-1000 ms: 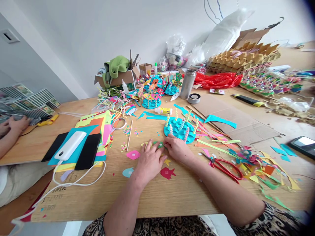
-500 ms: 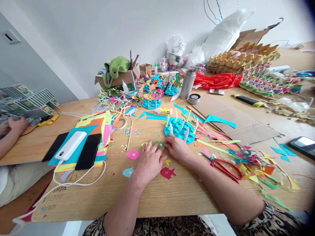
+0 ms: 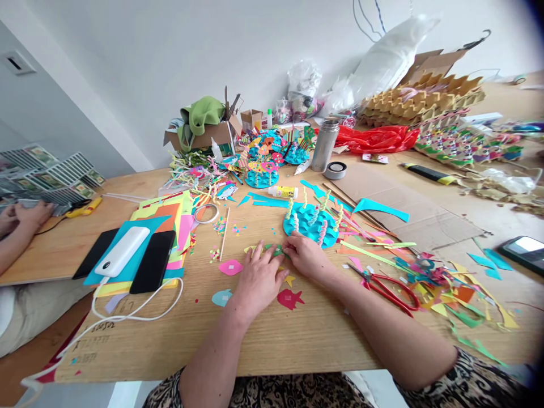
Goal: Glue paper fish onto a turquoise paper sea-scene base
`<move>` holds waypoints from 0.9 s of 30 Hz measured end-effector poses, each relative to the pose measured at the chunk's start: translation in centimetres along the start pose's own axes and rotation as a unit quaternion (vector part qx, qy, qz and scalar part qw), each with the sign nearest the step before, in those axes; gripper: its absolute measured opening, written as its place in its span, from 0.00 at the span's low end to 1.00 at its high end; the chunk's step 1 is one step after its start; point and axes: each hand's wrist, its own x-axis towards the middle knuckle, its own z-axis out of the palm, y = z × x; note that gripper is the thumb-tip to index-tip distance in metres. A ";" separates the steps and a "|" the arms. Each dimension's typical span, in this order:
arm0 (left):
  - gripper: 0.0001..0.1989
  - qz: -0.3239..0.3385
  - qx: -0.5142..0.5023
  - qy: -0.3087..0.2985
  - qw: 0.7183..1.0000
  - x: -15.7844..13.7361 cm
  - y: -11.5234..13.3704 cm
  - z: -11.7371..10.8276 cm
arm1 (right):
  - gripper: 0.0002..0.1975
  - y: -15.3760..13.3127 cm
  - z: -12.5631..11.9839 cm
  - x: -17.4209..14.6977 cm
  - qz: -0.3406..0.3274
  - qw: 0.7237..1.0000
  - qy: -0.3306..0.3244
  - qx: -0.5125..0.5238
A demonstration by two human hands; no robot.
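Observation:
My left hand [image 3: 260,280] lies flat on the wooden table with its fingers spread, the fingertips on a green paper cutout [image 3: 273,249] that bears a small white square. At the cutout's right end, my right hand [image 3: 306,258] has its fingers bent and pressed together; what sits between the fingertips is hidden. Around the hands lie a pink paper fish [image 3: 230,267], a light blue paper fish [image 3: 221,298], a red paper fish [image 3: 290,298] and a yellow star [image 3: 289,280], partly covered. Just beyond my right hand stands a blue scalloped base [image 3: 312,224] with curly pastel strips upright on it.
Red-handled scissors [image 3: 393,292] and paper scraps lie to the right. A glue bottle [image 3: 285,192] and a steel flask [image 3: 325,146] are farther back. Left are a power bank [image 3: 123,251] with a white cable, a phone [image 3: 153,262] and coloured paper. A co-worker's hands [image 3: 32,214] show far left.

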 end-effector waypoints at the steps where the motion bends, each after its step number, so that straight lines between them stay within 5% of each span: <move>1: 0.19 0.000 -0.001 0.001 1.000 0.0 0.0 0.0 | 0.09 0.0 0.0 0.0 0.001 1.000 0.001 -0.001; 27: 0.18 -0.019 -0.003 0.015 1.000 -0.1 -0.1 0.2 | 0.10 -0.4 0.7 0.0 -0.043 0.998 0.045 0.027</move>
